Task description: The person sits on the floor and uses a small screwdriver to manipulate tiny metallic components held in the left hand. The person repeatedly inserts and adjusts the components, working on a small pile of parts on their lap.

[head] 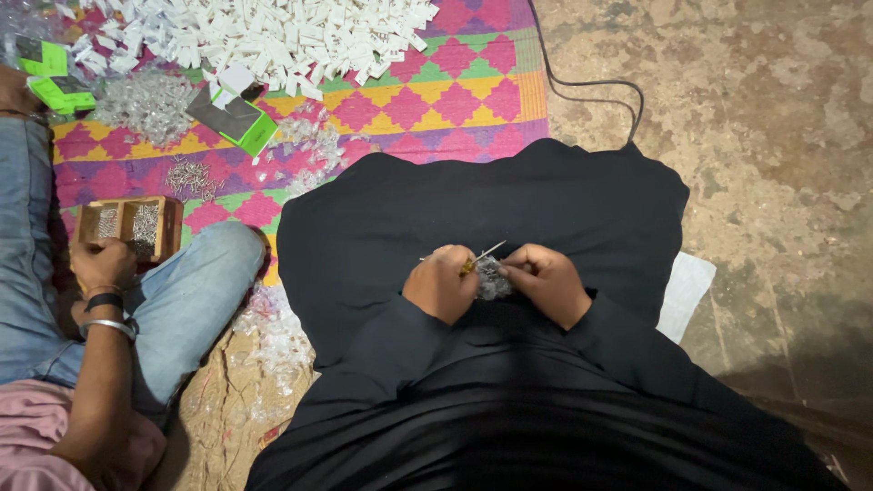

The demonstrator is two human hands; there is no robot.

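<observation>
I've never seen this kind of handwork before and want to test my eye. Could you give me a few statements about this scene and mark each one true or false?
1. The left hand holds a small screwdriver with a yellow handle. True.
2. The right hand rests flat on the bare floor. False: it is raised over the black cloth on the lap, gripping a small clear part.
3. A pile of white pieces lies on the patterned mat. True.
4. The wooden box stands beside the person's right hand. False: it is far to the left, by another person's hand.
5. A black cable runs over the floor. True.
</observation>
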